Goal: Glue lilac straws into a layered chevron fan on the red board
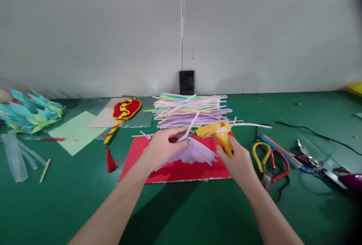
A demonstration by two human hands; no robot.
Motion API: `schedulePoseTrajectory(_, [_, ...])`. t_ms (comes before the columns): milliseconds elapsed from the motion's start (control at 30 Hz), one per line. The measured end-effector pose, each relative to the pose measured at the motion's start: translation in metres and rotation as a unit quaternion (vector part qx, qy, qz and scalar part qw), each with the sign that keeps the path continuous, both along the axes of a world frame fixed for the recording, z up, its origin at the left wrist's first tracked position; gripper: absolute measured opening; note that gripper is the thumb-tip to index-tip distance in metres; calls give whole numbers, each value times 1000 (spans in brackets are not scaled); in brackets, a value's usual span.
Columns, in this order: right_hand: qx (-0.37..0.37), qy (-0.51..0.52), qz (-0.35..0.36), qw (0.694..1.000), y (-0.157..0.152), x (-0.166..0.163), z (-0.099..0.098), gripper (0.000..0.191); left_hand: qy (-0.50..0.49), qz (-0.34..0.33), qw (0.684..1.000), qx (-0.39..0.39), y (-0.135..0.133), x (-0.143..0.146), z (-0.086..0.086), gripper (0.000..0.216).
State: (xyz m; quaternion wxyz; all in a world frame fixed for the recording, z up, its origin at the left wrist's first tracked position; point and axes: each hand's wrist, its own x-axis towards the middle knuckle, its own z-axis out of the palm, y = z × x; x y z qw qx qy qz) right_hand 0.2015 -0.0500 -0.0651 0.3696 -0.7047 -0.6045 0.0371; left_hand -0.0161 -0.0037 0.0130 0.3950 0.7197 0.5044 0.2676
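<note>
My right hand (236, 159) grips the handle of a yellow hot glue gun (216, 131), whose nozzle points left over a fan of bent purple straws (195, 153). My left hand (162, 145) pinches the top of that straw fan, with one loose purple straw sticking up between its fingers. The fan lies on a red sheet (181, 170) on the green table. Just behind it is a pile of pastel straws (190, 110).
Yellow- and red-handled pliers (268, 160), pens and other tools lie to the right, with a black cable (311, 131). On the left are a red and yellow ornament with a tassel (123, 114), pale paper sheets (76, 130), clear glue sticks (15, 156) and a blue-green straw piece (31, 111). A dark phone (187, 82) leans on the white partition.
</note>
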Motion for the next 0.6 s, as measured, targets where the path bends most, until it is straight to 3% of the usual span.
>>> schedulePoseTrajectory(600, [6,3,19,1000,0,2,-3,35,12,11,1000,0,0,-1,-2,38])
